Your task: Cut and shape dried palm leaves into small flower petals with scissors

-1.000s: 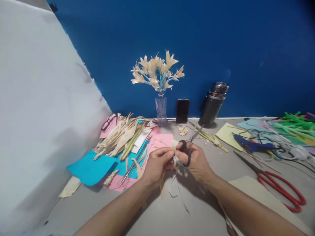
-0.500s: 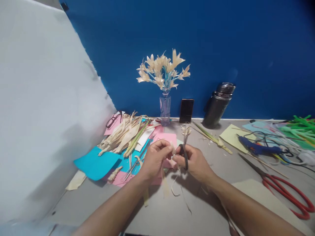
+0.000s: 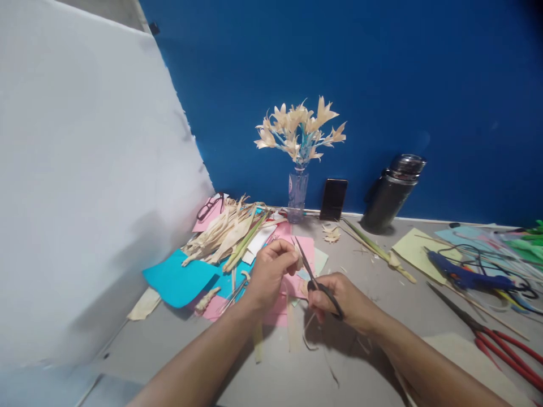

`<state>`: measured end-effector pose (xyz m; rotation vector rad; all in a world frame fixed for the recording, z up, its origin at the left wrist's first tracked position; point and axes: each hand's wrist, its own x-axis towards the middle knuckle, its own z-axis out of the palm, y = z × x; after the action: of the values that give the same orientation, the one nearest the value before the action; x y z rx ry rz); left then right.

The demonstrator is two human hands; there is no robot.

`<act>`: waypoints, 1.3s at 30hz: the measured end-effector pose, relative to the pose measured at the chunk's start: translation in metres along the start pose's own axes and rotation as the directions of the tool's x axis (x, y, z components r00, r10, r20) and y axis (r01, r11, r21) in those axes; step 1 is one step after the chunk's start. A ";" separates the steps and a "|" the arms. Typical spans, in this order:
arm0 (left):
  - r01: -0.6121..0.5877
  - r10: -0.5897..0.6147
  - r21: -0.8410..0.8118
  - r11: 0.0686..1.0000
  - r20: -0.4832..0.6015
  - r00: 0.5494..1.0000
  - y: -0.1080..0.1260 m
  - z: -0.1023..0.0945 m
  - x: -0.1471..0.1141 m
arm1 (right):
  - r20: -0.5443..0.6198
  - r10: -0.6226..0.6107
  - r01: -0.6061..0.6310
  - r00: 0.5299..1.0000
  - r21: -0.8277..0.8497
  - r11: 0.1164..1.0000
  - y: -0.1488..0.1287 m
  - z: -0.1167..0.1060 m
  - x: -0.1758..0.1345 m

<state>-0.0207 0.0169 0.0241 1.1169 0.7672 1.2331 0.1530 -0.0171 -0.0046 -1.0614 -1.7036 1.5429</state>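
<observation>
My left hand [image 3: 275, 268] is closed in a pinch on a small pale piece of corn husk [image 3: 299, 261], partly hidden by the fingers. My right hand [image 3: 337, 297] grips small black-handled scissors [image 3: 313, 274]. Their blades point up and to the left, close beside the husk piece; whether they touch it I cannot tell. Narrow husk strips [image 3: 293, 328] lie on the table below my hands. Pink paper [image 3: 276, 314] shows beneath them. Behind my left hand is a heap of dried husks [image 3: 220, 229].
Husk flowers [image 3: 301, 127] stand in a clear bottle [image 3: 297, 195] at the back, beside a phone [image 3: 334, 199] and a dark flask [image 3: 393, 195]. To the right are a blue glue gun [image 3: 466, 271] and red-handled shears [image 3: 483, 333]. Blue paper [image 3: 180, 280] lies left.
The scissors have swung from upright to tilting up-left toward the husk piece. My right hand has lowered slightly. The whole view has shifted, so the scene sits further right.
</observation>
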 end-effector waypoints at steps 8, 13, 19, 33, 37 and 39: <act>0.001 0.000 0.016 1.000 -0.020 1.000 0.001 0.001 -0.001 | -0.012 -0.021 0.022 1.000 0.040 0.999 -0.001 0.003 0.001; -0.008 0.008 -0.007 1.000 -0.017 1.000 0.000 0.001 -0.001 | -0.025 -0.002 0.003 1.000 0.050 0.999 -0.001 0.003 0.002; 0.000 -0.001 -0.031 1.000 -0.018 1.000 0.003 0.002 -0.001 | -0.031 0.007 -0.006 1.000 0.041 0.999 0.001 0.002 0.001; 0.026 -0.027 -0.034 0.999 -0.016 1.000 0.005 0.001 -0.001 | -0.025 0.013 -0.013 1.000 0.012 1.000 -0.002 0.004 0.000; 0.022 -0.023 -0.038 0.999 -0.016 1.000 0.004 0.000 -0.001 | -0.053 0.054 -0.052 0.997 0.040 0.998 -0.002 0.005 0.000; 0.020 -0.020 -0.040 0.999 -0.013 1.000 0.004 -0.001 0.000 | -0.062 0.073 -0.069 0.995 0.057 0.996 -0.003 0.005 0.000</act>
<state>-0.0227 0.0166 0.0273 1.0674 0.7596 1.2352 0.1482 -0.0197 -0.0024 -1.1417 -1.5872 1.5735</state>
